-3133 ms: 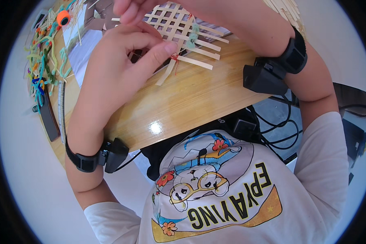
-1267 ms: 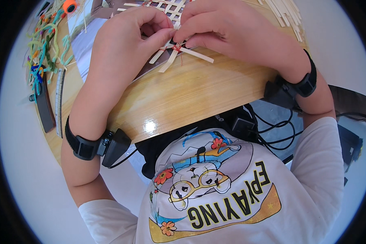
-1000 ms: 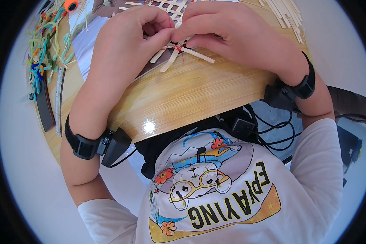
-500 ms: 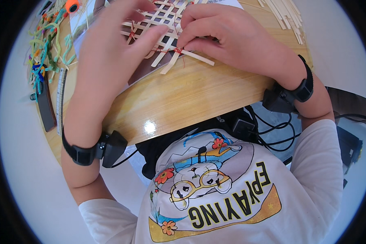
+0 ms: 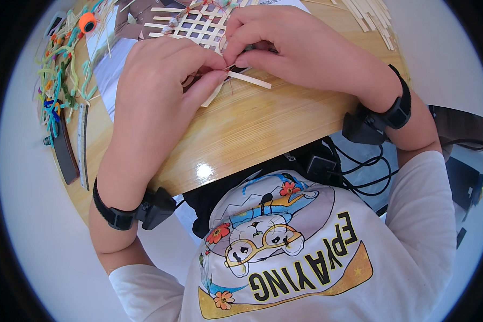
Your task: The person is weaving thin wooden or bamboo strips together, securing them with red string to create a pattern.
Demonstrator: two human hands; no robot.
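A lattice of pale flat wooden strips (image 5: 204, 28) lies near the table's far side, bound at crossings with red thread. At its near corner the thumb and forefinger of my left hand (image 5: 158, 80) are pinched together on the thin red thread. Close beside them my right hand (image 5: 295, 45) has curled fingers and thumb closed on the thread at the same crossing. One strip end (image 5: 250, 80) sticks out to the right below my fingertips. A loose thread tail (image 5: 231, 86) hangs there. My hands hide much of the corner.
On the left lie tangled coloured pipe cleaners (image 5: 64, 70), an orange round object (image 5: 87, 23), a dark bar (image 5: 66, 153) and a ruler (image 5: 83, 145). Loose wooden strips (image 5: 367, 16) rest at the far right. Printed paper (image 5: 104, 70) lies under the lattice. Black cables (image 5: 378, 185) hang below the table edge (image 5: 284, 154).
My left hand has come down from above the lattice to the near corner and closed on the thread beside my right hand. The lattice has shifted slightly.
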